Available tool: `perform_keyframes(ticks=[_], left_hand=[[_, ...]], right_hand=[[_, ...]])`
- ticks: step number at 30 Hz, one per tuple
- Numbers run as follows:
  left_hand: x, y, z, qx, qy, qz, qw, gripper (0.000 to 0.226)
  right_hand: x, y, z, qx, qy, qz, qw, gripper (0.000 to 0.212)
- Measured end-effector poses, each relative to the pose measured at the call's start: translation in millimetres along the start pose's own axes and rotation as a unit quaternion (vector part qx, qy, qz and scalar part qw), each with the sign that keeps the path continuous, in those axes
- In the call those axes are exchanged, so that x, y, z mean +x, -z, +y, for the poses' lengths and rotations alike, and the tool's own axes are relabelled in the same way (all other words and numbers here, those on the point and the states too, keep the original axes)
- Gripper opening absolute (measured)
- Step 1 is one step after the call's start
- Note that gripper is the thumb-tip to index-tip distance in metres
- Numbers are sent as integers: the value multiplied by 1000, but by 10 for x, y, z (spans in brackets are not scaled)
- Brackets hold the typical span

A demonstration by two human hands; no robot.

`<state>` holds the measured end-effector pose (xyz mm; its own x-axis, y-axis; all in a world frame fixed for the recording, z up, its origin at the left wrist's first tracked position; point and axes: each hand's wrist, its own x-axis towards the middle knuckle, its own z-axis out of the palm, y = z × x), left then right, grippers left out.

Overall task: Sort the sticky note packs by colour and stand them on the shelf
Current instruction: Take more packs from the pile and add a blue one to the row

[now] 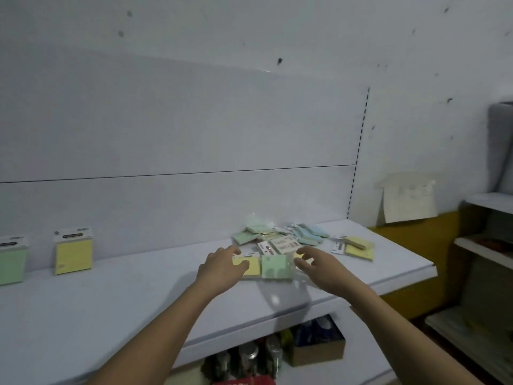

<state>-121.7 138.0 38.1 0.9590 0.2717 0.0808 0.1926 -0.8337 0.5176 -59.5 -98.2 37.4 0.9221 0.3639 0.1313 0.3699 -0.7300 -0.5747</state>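
Note:
A heap of sticky note packs (280, 240) in green, blue and yellow lies on the white shelf (111, 295). At its near edge lie a yellow pack (251, 266) and a green pack (277, 266) side by side. My left hand (222, 263) reaches over the yellow pack, fingers spread and touching it. My right hand (316, 262) hovers open just right of the green pack. At the far left a yellow pack (73, 251) and a green pack (12, 259) stand upright against the back wall. More yellow packs (358, 247) lie flat to the right.
The shelf's right end (427, 262) stops beside a yellow wall with a taped paper sheet (408, 201). Another shelving unit (488, 245) stands at the far right. Below the shelf sit bottles (249, 357) and a cardboard box (319, 345).

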Motion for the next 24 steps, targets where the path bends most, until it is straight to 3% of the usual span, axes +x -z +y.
perform_keyframes(ticks=[4, 11, 14, 24], left_hand=[[104, -197, 70, -34, 34, -16, 999, 48], [489, -386, 84, -77, 130, -5, 989, 69], [712, -455, 18, -92, 135, -5, 986, 34], [1323, -146, -227, -302, 122, 5, 945, 21]], right_hand=[[4, 143, 369, 15, -8, 20, 1000, 42], [384, 126, 539, 47, -6, 43, 998, 35], [653, 123, 624, 43, -15, 55, 997, 32], [1942, 380, 1020, 0, -78, 89, 993, 32]])
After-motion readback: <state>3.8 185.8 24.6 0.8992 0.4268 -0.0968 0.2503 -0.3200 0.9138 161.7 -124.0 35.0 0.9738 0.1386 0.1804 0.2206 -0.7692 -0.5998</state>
